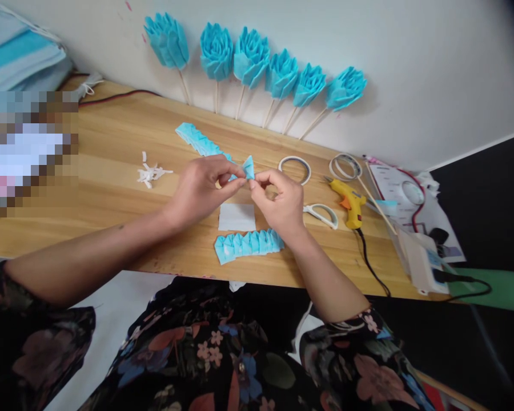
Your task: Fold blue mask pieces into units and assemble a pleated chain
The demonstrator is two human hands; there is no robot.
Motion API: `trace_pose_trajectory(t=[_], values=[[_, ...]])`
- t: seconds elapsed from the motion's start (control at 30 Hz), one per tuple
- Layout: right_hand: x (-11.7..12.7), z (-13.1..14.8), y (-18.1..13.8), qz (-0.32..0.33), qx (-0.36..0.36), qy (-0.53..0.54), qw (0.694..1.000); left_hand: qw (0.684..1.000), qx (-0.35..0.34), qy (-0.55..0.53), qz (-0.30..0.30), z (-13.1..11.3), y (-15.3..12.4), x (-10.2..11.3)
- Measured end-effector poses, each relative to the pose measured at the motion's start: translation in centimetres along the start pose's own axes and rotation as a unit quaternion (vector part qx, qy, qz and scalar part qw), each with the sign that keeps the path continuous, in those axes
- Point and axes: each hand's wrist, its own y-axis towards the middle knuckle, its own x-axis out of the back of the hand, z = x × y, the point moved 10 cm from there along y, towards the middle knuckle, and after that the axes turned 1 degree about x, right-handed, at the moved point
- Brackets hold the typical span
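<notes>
Over the middle of the table my left hand (209,185) pinches the end of a folded blue strip (199,140), which runs away to the upper left behind that hand. From the other side my right hand (280,197) pinches a pointed blue fold (249,167) at the strip's end. Both sets of fingertips nearly meet there. Below the hands lies a white rectangular sheet (236,217). A second pleated blue strip (248,244) rests closer to the table's front edge, its right end partly hidden by my right wrist.
Several blue flowers on sticks (251,57) lean against the wall. Tape rolls (294,170), white-handled scissors (325,216) and a yellow glue gun (349,200) lie to the right, near a power strip (424,265). White scraps (149,173) lie left of my hands.
</notes>
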Motion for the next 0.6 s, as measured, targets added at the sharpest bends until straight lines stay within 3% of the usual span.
trace_pose_trajectory(t=[0.4, 0.6], values=[[-0.31, 0.22, -0.04, 0.015, 0.015, -0.019, 1.000, 1.000, 0.013, -0.010, 0.004, 0.28, 0.16, -0.14], [-0.31, -0.42, 0.02, 0.016, -0.023, 0.006, 1.000, 0.998, 0.046, -0.046, 0.008, 0.77, 0.30, -0.20]])
